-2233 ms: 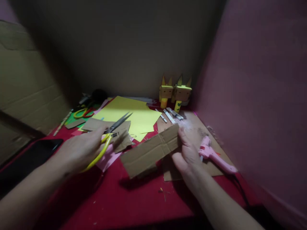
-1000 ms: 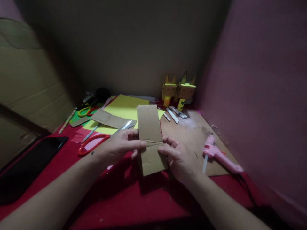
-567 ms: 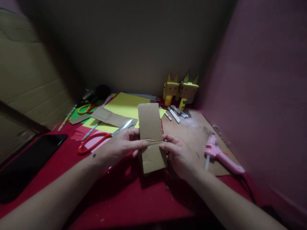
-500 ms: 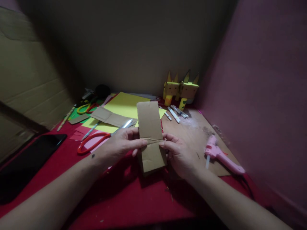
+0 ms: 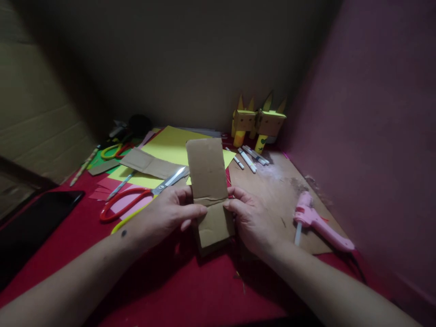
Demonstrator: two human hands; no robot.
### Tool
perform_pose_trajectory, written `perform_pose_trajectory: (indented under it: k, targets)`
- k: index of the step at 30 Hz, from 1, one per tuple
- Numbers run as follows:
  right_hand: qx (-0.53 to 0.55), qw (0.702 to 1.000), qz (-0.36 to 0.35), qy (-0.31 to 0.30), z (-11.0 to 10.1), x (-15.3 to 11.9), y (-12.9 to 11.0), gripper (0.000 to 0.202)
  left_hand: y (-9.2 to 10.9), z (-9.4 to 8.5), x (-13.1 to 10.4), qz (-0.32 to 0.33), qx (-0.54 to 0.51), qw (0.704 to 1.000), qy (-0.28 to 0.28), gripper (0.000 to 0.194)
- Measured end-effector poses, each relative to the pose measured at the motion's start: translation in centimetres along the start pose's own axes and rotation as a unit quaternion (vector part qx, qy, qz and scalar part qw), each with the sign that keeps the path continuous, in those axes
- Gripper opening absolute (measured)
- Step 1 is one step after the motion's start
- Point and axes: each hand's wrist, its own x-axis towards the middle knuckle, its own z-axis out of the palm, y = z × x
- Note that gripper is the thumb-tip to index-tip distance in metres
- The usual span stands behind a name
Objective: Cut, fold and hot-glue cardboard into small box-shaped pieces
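Note:
A folded strip of brown cardboard (image 5: 207, 170) stands between my hands, its upper flap raised and a crease running across its middle. My left hand (image 5: 179, 209) grips the left edge at the crease, thumb in front and fingers behind. On the opposite edge my right hand (image 5: 247, 213) pinches the same strip, thumb on the crease. Scissors (image 5: 127, 206) with red and yellow handles lie beside my left hand, partly hidden by it. Behind them rests another creased cardboard strip (image 5: 150, 163).
Yellow paper (image 5: 170, 145) lies at the back. A pink glue gun (image 5: 315, 222) rests on a brown board (image 5: 272, 190) at the right, with several markers (image 5: 250, 159) behind. Two eared cardboard figures (image 5: 270, 122) stand by the wall. A black phone (image 5: 41, 227) lies left.
The view has shifted slightly. The cardboard's raised flap leans a little further left and more of the scissors' yellow handle shows. Both hands keep their hold.

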Motion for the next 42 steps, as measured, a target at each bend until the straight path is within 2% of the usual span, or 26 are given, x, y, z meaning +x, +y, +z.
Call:
perform_pose_trajectory:
  k: [4,11,20,24,29,37,42]
  targets:
    - [-0.001,1.000,0.007,0.011,0.15,-0.01,-0.03,0.017,-0.28,-0.21,0.12,0.005,0.003,1.000,-0.003,0.017]
    - [0.030,0.999,0.024,0.006,0.09,0.07,0.20,0.016,-0.23,-0.17,0.12,-0.012,-0.001,1.000,0.003,0.022]
    - [0.032,0.999,-0.021,0.039,0.08,0.49,0.29,0.019,-0.21,0.12,0.29,0.011,-0.053,0.999,-0.003,0.024]
    - [0.056,0.996,0.004,0.064,-0.02,0.50,0.07,0.020,-0.49,-0.18,0.55,-0.013,-0.100,0.994,-0.039,0.021]
    - [0.035,0.996,0.032,0.075,-0.16,0.33,-0.05,0.020,-0.86,-0.52,0.99,-0.006,-0.126,0.989,-0.084,0.025]
    - [0.023,0.997,0.037,0.061,-0.44,0.15,0.17,0.020,-0.63,-0.73,0.58,-0.036,-0.072,0.993,-0.083,0.035]
    - [0.009,0.998,0.042,0.056,-0.34,-0.03,-0.03,0.019,-0.18,-0.81,0.79,-0.019,-0.021,0.996,-0.089,0.048]
